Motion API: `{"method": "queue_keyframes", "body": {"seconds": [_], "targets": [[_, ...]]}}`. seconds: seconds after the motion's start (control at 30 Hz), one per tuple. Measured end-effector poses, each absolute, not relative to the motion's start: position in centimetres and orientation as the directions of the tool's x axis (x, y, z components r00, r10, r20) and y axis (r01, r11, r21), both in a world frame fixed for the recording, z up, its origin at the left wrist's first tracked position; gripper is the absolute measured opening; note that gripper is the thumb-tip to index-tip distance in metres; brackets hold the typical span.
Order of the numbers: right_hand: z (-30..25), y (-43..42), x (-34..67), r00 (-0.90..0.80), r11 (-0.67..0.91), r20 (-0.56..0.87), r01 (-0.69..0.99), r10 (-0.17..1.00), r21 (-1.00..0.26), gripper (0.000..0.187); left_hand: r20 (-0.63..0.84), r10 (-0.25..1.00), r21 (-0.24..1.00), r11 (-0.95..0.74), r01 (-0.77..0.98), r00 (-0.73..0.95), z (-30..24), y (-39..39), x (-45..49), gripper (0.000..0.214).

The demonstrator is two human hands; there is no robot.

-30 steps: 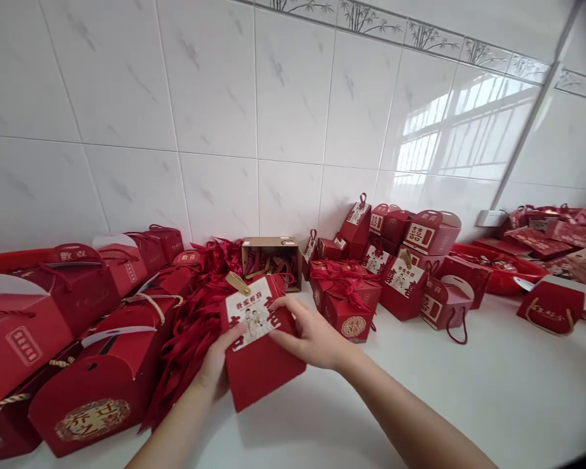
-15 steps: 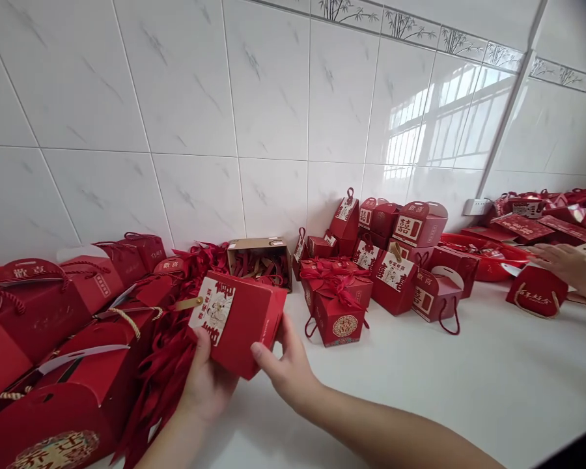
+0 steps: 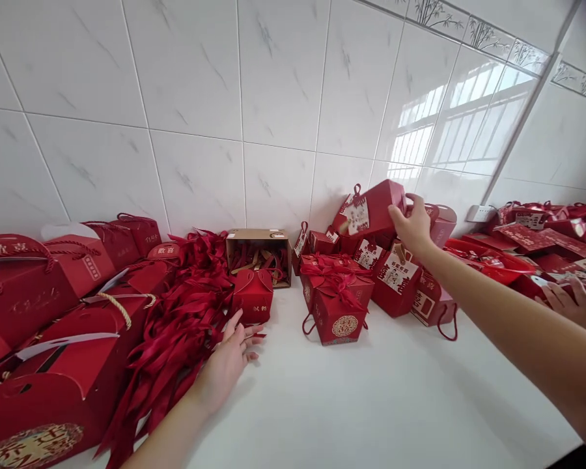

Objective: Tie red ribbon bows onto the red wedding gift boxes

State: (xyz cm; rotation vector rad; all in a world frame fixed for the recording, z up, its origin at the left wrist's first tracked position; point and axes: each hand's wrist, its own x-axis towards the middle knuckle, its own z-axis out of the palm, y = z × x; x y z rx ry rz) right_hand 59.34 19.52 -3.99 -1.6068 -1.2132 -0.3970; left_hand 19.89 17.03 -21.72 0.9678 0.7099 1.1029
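Observation:
My right hand (image 3: pixel 413 225) grips one end of a red gift box (image 3: pixel 383 203) with a white printed label, tilted above the grouped boxes near the wall. Fingers apart, my left hand (image 3: pixel 230 358) hovers low over the white table, beside a pile of dark red ribbons (image 3: pixel 183 326). Just beyond its fingertips stands a small red box (image 3: pixel 254 298) with a folded top. A bit of ribbon shows by the fingers; I cannot tell whether they touch it.
Large red boxes with rope handles (image 3: pixel 53 365) crowd the left side. An open cardboard box (image 3: pixel 286 257) of ribbon pieces stands by the tiled wall. A bow-tied red box (image 3: pixel 342 319) is mid-table. At right, another person's hand (image 3: pixel 573 303) is among red packages.
The labelled box has gone from both hands in front of me to the right-hand group, in my right hand alone. My left hand has let go of it. The small folded-top box is now visible.

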Motion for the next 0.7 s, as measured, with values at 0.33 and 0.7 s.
{"method": "queue_keyframes", "body": {"seconds": [0.33,0.7], "targets": [[-6.7,24.8,62.3,0.465,-0.306,0.467,0.874,0.752,-0.377,0.058,0.000,0.922,0.901,0.168,-0.400,0.387,-22.5,17.1,19.6,0.077],[-12.2,28.8,62.1,0.417,-0.355,0.364,0.907,0.833,-0.227,0.039,-0.011,0.924,0.888,0.184,-0.422,0.381,-22.5,17.0,19.6,0.080]]}}
